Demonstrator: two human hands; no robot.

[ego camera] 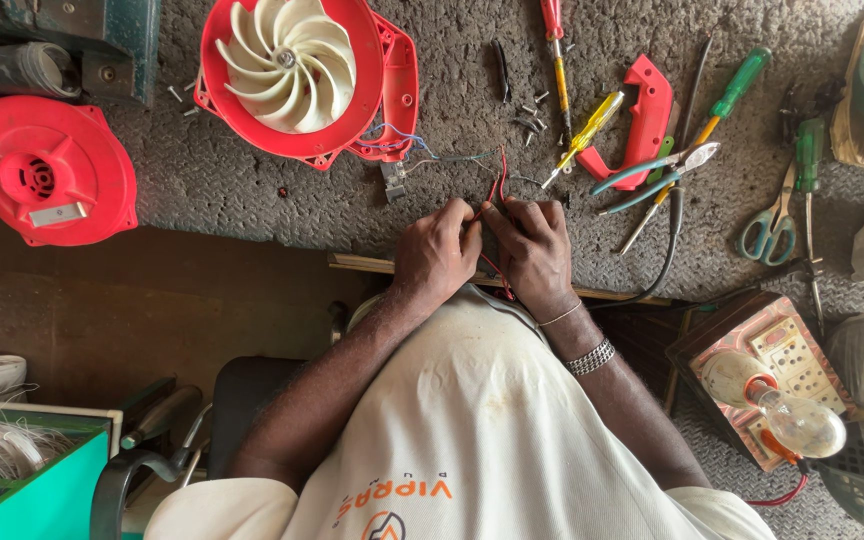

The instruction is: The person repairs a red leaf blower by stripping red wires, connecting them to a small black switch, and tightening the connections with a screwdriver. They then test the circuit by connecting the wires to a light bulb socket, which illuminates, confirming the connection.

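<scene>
Overhead, from the head camera: both hands meet at the bench edge, pinching thin red wires [497, 190] between fingertips. Left hand [436, 252] and right hand [533, 245] both grip the wires, which run toward an opened red blower housing [297, 75] with its white fan exposed. Loose screws [530, 115], screwdrivers and pliers [657, 170] lie around; judging by this, reassembly remains undone.

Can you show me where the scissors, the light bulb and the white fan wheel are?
scissors [774, 225], head view, on the green handles.
light bulb [804, 423], head view, on the clear glass.
white fan wheel [287, 62], head view, on the hub amid the curved blades.
</scene>
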